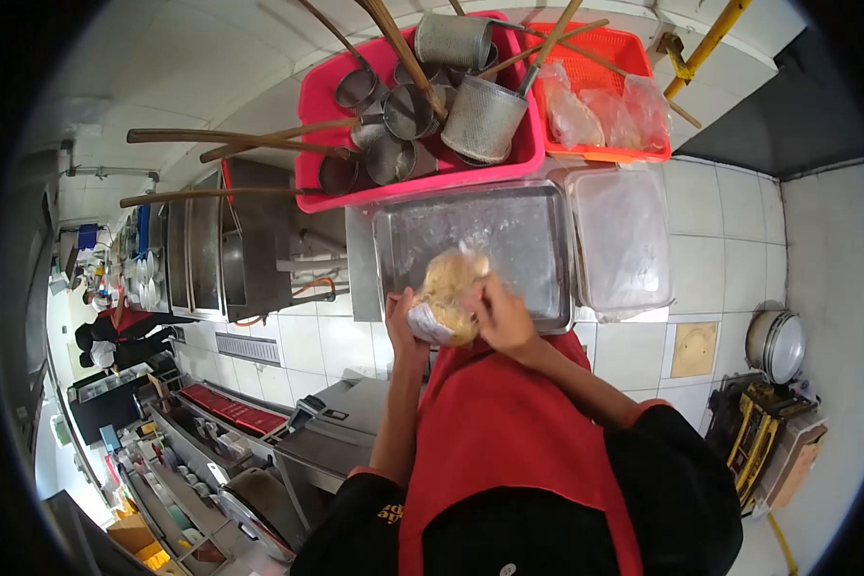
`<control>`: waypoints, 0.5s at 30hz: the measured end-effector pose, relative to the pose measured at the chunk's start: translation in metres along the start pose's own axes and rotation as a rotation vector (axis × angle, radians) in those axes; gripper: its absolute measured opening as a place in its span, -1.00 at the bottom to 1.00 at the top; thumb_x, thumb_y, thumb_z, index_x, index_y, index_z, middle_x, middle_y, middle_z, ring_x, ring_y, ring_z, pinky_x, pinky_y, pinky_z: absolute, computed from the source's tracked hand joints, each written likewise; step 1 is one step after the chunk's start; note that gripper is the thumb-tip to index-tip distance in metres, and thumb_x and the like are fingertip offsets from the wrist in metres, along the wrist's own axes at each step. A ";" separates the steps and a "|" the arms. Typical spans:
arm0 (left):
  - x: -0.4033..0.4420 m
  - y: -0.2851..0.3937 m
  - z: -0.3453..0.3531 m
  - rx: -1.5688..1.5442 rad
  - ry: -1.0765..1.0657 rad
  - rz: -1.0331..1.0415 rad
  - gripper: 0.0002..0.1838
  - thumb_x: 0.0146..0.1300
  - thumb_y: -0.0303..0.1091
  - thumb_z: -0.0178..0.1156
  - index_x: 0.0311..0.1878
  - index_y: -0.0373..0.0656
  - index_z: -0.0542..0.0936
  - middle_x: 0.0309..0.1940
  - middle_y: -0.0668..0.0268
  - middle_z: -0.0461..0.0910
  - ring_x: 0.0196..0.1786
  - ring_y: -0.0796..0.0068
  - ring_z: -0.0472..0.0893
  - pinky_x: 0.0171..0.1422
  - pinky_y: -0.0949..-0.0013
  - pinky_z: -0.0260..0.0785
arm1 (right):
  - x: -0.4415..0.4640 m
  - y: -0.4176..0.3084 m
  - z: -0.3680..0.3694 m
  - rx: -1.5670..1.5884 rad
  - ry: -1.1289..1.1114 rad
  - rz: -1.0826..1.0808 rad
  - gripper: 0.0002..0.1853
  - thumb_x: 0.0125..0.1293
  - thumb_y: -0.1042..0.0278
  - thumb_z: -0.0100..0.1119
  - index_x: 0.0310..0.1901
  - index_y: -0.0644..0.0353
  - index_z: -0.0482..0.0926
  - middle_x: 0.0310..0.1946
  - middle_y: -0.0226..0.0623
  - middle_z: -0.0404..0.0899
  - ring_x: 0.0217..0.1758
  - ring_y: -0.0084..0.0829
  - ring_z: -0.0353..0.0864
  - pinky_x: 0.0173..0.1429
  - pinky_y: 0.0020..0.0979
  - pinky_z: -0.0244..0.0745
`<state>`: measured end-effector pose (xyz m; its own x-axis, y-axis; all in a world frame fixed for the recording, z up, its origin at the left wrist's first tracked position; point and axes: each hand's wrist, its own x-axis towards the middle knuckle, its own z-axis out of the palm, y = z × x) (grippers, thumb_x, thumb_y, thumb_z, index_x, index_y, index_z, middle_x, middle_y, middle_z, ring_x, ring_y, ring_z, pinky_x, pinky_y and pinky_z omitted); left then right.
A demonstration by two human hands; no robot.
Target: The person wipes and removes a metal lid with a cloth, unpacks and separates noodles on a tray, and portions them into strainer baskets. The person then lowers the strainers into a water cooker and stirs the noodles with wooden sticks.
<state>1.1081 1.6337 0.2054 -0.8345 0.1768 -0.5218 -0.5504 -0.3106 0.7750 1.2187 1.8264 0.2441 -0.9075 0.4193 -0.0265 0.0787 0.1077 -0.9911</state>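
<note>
A clear plastic bag of yellowish food (pixel 444 300) is between my two hands, over the near edge of a metal tray (pixel 523 226). My left hand (pixel 403 322) holds the bag's lower left side, its fingers partly hidden behind it. At the bag's right side, my right hand (pixel 501 315) has its fingers bent and pinched on the plastic, somewhat blurred. The tray's bottom shows whitish smears. Right of it lies a translucent lidded container (pixel 624 240).
Behind the tray, a pink bin (pixel 317 106) holds several wire strainers with long wooden handles that stick out leftward and upward. An orange basket (pixel 600 48) holds plastic bags. A metal pot (pixel 778 346) stands at the right. People in dark clothes (pixel 106 336) are far left.
</note>
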 end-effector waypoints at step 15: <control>-0.001 0.055 0.024 0.081 -0.065 0.166 -0.73 0.55 -0.40 0.23 -0.26 0.01 0.34 -0.36 0.46 0.39 -0.28 0.61 0.50 -0.12 0.39 0.50 | -0.008 -0.004 0.017 0.064 0.062 -0.144 -0.87 0.60 0.42 0.21 0.06 0.24 0.56 -0.18 0.04 0.73 -0.17 0.06 0.82 -0.13 -0.07 0.65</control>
<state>1.0783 1.6387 0.2574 -0.9123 0.1899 -0.3628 -0.4035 -0.2650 0.8758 1.2187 1.8070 0.2459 -0.8801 0.4587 0.1228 -0.0785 0.1144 -0.9903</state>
